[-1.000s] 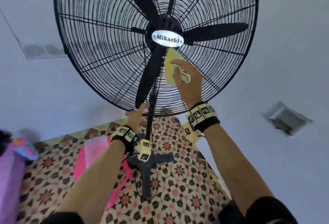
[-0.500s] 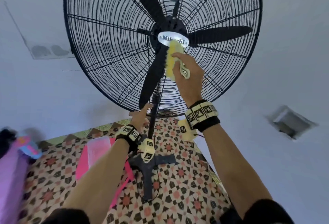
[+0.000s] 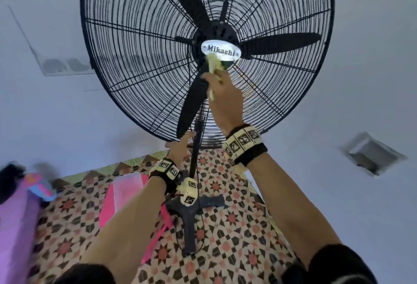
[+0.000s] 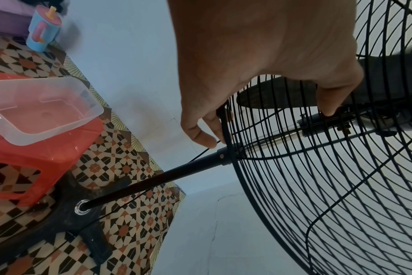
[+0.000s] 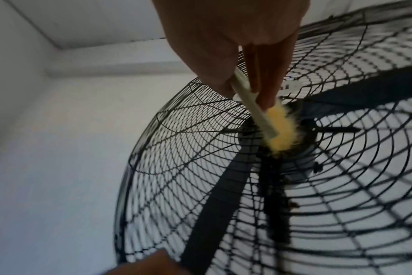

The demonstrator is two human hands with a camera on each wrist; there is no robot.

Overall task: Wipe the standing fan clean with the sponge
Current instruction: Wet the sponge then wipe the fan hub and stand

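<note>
A black standing fan (image 3: 140, 62) with a wire grille and a white "Mikachi" badge (image 3: 220, 51) fills the upper head view. My right hand (image 3: 223, 94) grips a yellow sponge (image 3: 214, 63) with a pale backing and presses it against the grille just under the badge. In the right wrist view the sponge (image 5: 280, 130) sits on the hub, pinched between thumb and fingers. My left hand (image 3: 179, 146) holds the bottom rim of the grille beside the pole (image 3: 195, 148). The left wrist view shows its fingers (image 4: 202, 134) curled around the rim wire (image 4: 226, 130).
The fan's cross-shaped base (image 3: 191, 211) stands on a patterned floor. A clear plastic tub (image 4: 38, 109) rests on a red stool (image 4: 35, 163) left of the base. A blue cup (image 4: 43, 30) and a purple object (image 3: 13, 227) sit at far left. White walls surround the fan.
My right hand has carried the sponge up the grille from below the hub to the lower edge of the badge. The left hand stays on the bottom rim.
</note>
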